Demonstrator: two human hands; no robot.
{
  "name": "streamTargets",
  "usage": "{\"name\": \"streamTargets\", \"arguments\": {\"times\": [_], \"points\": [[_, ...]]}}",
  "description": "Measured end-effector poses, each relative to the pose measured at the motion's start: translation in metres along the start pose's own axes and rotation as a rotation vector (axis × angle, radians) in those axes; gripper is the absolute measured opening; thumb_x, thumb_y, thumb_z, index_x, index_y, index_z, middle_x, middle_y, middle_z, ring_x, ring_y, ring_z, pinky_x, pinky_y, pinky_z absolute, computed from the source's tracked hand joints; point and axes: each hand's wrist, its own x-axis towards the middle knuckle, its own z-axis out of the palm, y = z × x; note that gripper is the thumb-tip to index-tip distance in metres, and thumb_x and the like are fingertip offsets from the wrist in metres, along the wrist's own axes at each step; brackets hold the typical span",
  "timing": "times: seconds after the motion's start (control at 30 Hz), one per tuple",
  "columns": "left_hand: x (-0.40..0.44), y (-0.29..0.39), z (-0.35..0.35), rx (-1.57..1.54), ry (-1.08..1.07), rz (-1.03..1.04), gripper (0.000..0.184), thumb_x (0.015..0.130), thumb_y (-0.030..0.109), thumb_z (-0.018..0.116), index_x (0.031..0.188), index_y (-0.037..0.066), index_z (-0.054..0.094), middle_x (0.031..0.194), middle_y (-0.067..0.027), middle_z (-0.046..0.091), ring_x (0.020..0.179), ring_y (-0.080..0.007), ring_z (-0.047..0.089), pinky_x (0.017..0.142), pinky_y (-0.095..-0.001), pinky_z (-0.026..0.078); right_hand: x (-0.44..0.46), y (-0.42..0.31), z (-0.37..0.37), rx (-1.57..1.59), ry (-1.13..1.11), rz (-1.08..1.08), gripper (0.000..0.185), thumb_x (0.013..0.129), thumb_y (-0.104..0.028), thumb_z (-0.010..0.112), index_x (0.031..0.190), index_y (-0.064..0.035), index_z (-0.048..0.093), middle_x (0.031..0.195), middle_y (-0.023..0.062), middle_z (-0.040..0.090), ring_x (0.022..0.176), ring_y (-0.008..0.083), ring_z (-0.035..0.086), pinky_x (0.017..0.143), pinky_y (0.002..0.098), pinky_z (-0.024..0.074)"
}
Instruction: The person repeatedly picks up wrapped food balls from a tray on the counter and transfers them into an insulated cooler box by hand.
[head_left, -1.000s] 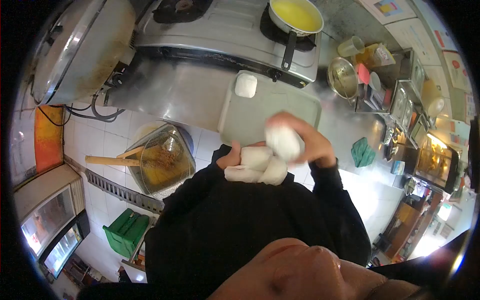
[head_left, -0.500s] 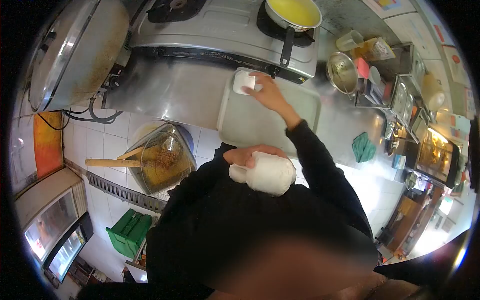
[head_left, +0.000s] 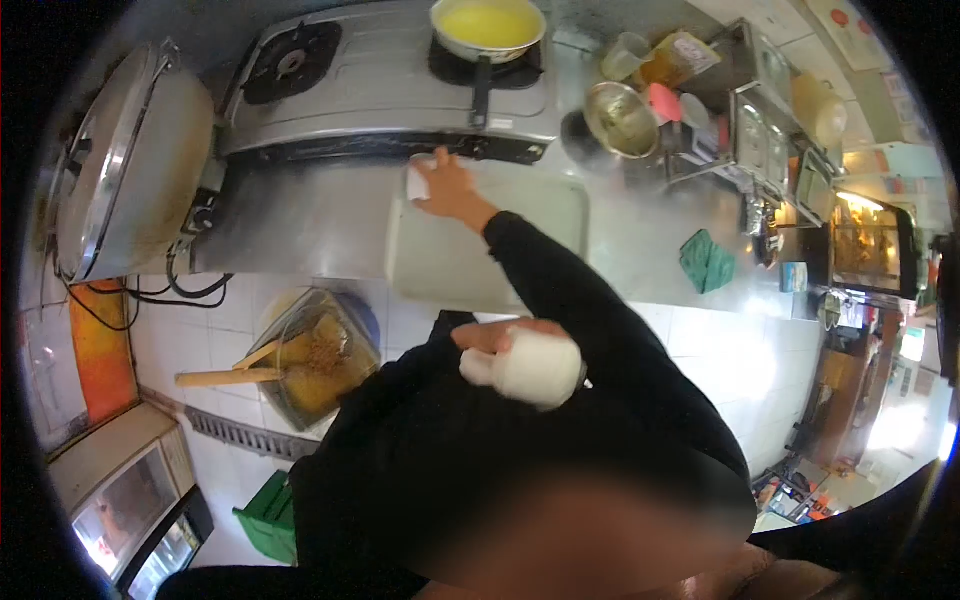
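My left hand (head_left: 515,332) is closed around a thick white roll-like bundle (head_left: 538,368) in front of my dark top, and a loose white part sticks out at its left. What the bundle is made of, I cannot make out. My right hand (head_left: 450,190) reaches forward to the upper left corner of a pale shallow tray (head_left: 440,275). Its thumb and fingers are around a small white squarish piece (head_left: 417,185) at that corner. The hand covers much of this piece, so its kind is unclear.
Behind the tray stands a gas stove (head_left: 385,85) with a pan (head_left: 490,30) of yellow contents. A metal bowl (head_left: 622,120) and green cloth (head_left: 707,262) lie right. At lower left is a container (head_left: 325,385) with wooden handles; a large round-lidded appliance (head_left: 140,170) stands left.
The view has turned, so the stove and tray appear farther left. My right hand now covers more of the small white piece at the tray corner. My left hand still holds the white bundle.
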Motion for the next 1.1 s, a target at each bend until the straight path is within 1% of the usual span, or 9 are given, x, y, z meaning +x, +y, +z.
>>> {"name": "streamTargets", "arguments": {"times": [0.1,0.2,0.3,0.37,0.43,0.6,0.8,0.93,1.1], "points": [[-0.002,-0.002,0.011,0.079,0.316,-0.292,0.084,0.075,0.049,0.068,0.132,-0.007,0.044,0.123,-0.0261,0.057,0.107,-0.0337,0.061,0.087,-0.0442,0.051,0.004,-0.009,-0.013,0.012,-0.189,0.001,0.083,0.068,-0.044,0.076,0.142,-0.0292,0.042,0.134,0.0216,0.040,0.116,0.0407,0.052,0.089,0.0484,0.0514],[-0.028,-0.071,-0.019,-0.048,-0.057,0.347,0.087,0.075,0.048,0.069,0.136,-0.007,0.040,0.123,-0.0250,0.057,0.108,-0.0313,0.061,0.088,-0.0412,0.051,0.015,-0.014,-0.003,0.104,-0.131,-0.013,0.082,0.063,-0.039,0.078,0.138,-0.0290,0.046,0.132,0.0225,0.040,0.106,0.0402,0.058,0.084,0.0438,0.0536],[-0.062,-0.055,0.013,0.033,0.254,0.122,0.079,0.077,0.051,0.069,0.129,-0.003,0.043,0.114,-0.0169,0.059,0.094,-0.0251,0.063,0.078,-0.0376,0.052,0.016,0.003,-0.005,0.269,-0.049,-0.066,0.070,0.063,-0.035,0.076,0.128,-0.0246,0.050,0.128,0.0232,0.043,0.094,0.0412,0.062,0.082,0.0447,0.0536],[-0.075,-0.092,-0.050,-0.236,-0.325,0.276,0.062,0.080,0.053,0.065,0.114,0.003,0.051,0.102,-0.0057,0.061,0.078,-0.0178,0.061,0.065,-0.0350,0.051,0.002,0.005,-0.022,0.598,0.052,-0.015,0.070,0.063,-0.034,0.078,0.126,-0.0239,0.050,0.125,0.0212,0.045,0.099,0.0395,0.061,0.080,0.0471,0.0538],[-0.070,-0.080,-0.051,-0.171,-0.283,0.256,0.062,0.082,0.054,0.064,0.115,0.003,0.051,0.104,-0.0081,0.061,0.081,-0.0191,0.061,0.067,-0.0350,0.051,-0.006,0.015,-0.032,0.930,0.285,-0.099,0.065,0.067,-0.030,0.075,0.126,-0.0218,0.048,0.118,0.0160,0.050,0.100,0.0357,0.060,0.076,0.0476,0.0543],[0.017,-0.079,-0.045,0.013,-0.165,0.471,0.078,0.083,0.061,0.062,0.127,-0.002,0.047,0.124,-0.0225,0.056,0.106,-0.0289,0.060,0.084,-0.0382,0.050,-0.142,0.090,-0.111,2.431,-0.493,-0.111,0.080,0.072,-0.021,0.063,0.145,-0.0221,0.032,0.136,0.0146,0.046,0.108,0.0389,0.059,0.075,0.0466,0.0558],[0.067,-0.088,-0.045,0.118,0.211,-0.382,0.085,0.078,0.068,0.061,0.128,0.001,0.050,0.126,-0.0219,0.055,0.112,-0.0288,0.058,0.091,-0.0410,0.047,-0.365,0.118,-0.117,2.651,0.108,-0.024,0.064,0.082,-0.038,0.065,0.138,-0.0176,0.039,0.139,0.0218,0.044,0.120,0.0441,0.051,0.091,0.0558,0.0490],[0.110,-0.162,-0.080,0.036,0.234,-0.802,0.086,0.077,0.069,0.061,0.128,0.001,0.051,0.127,-0.0223,0.055,0.114,-0.0293,0.056,0.092,-0.0416,0.046,-0.514,0.121,-0.078,2.549,0.566,0.558,0.046,0.093,-0.039,0.054,0.128,-0.0099,0.046,0.129,0.0227,0.054,0.118,0.0421,0.053,0.097,0.0547,0.0459],[0.140,-0.295,-0.112,-0.069,0.158,-1.191,0.088,0.075,0.070,0.061,0.129,0.001,0.051,0.128,-0.0228,0.054,0.116,-0.0300,0.055,0.094,-0.0423,0.045,-0.664,0.112,-0.064,2.704,0.915,0.369,0.045,0.096,-0.038,0.046,0.126,-0.0050,0.051,0.132,0.0240,0.054,0.119,0.0387,0.055,0.104,0.0493,0.0416]]}}
